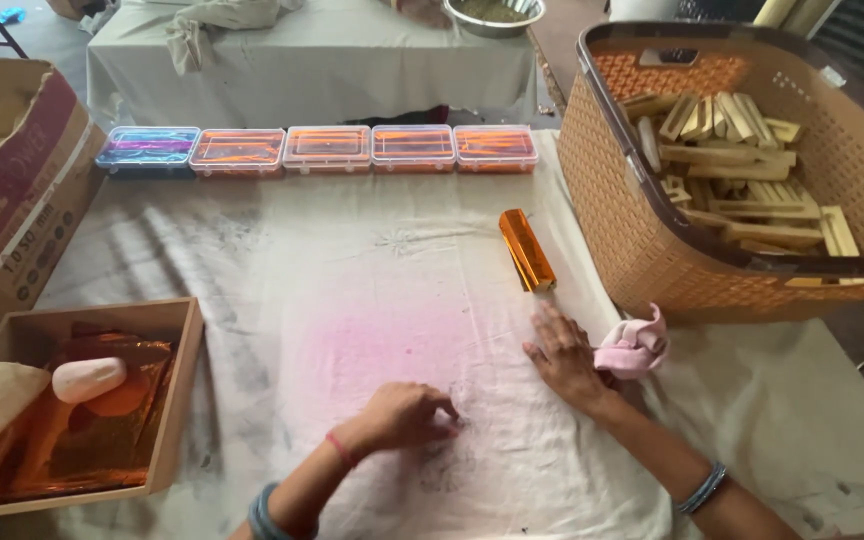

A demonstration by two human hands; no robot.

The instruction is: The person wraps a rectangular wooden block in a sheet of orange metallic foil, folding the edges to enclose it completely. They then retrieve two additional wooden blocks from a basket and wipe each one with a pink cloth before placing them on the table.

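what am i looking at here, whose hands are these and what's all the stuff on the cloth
This is one picture from a camera worn on a person's head, looking down at their own bare hands. There is no machine. The left hand is curled, fingertips pressed to the white cloth by a pink stain. The right hand lies flat, empty, beside a crumpled pink rag. Ahead lies an orange foil-wrapped bar, apart from both hands. Along the far edge stand five clear lidded boxes. A woven basket of wooden sticks sits to the right, a wooden tray of orange foil sheets to the left.
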